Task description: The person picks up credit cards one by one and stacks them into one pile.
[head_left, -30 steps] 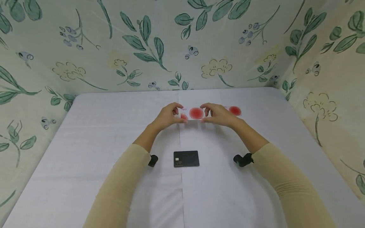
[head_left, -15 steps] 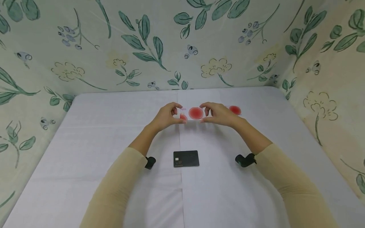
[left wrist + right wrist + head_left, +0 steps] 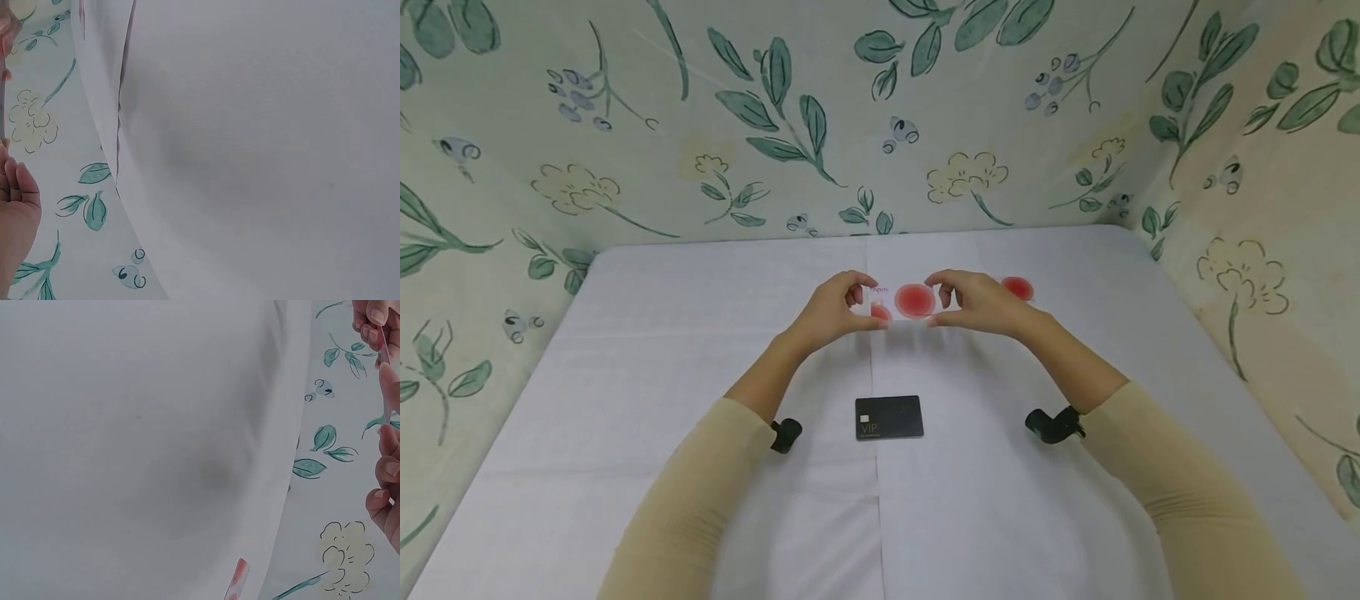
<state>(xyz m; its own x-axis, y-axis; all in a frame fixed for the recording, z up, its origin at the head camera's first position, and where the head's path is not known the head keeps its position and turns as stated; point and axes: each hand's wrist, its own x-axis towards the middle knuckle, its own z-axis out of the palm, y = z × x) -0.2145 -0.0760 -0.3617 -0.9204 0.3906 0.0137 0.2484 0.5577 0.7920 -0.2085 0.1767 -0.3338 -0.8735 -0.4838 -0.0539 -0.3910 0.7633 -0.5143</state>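
Observation:
A small white card (image 3: 915,301) printed with red circles is held up between both hands near the far side of the table. My left hand (image 3: 838,305) pinches its left end between thumb and fingers, and my right hand (image 3: 979,302) pinches the right end the same way. In the right wrist view the held card shows edge-on, as a thin strip between the fingers. Behind my right hand lies another red-and-white card (image 3: 1017,288), partly hidden by that hand. Nearer the body, a black card (image 3: 889,417) marked VIP lies flat between the forearms.
A white cloth (image 3: 662,375) with a seam down the middle covers the table. Leaf-and-flower fabric (image 3: 820,108) hangs behind and at the sides. Black wrist devices (image 3: 1055,425) stick out at both beige cuffs.
Both forearms have spread slightly outward, the cuffs moving apart. The held card stays almost in place, a touch lower and turned a little more toward the head view.

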